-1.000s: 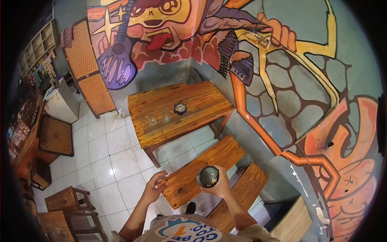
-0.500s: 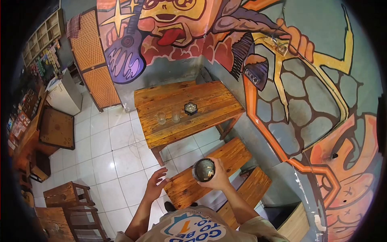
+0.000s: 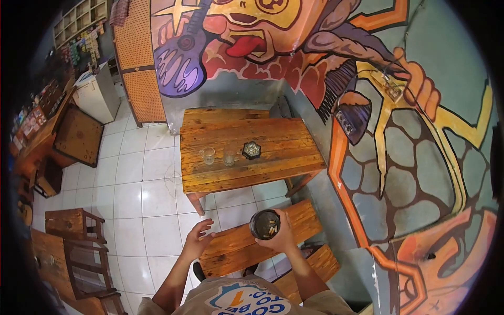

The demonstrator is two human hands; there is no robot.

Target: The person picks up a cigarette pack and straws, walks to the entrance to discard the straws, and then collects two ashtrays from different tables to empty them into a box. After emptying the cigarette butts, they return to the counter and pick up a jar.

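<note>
One round, dark-rimmed bowl (image 3: 258, 223) with cigarette butts (image 3: 273, 230): we're gripping its side with our right hand (image 3: 284, 234), over the brown wooden bench (image 3: 226, 252)'s far long edge. Left hand (image 3: 196, 243) is hanging empty, fingers spread wide. We should be holding it level, avoiding spills.

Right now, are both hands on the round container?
No, only the right hand grips the round container; the left hand is open, apart from it.

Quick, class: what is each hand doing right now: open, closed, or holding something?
Left hand: open, holding nothing.
Right hand: closed around a round dark bowl containing cigarette butts.
</note>
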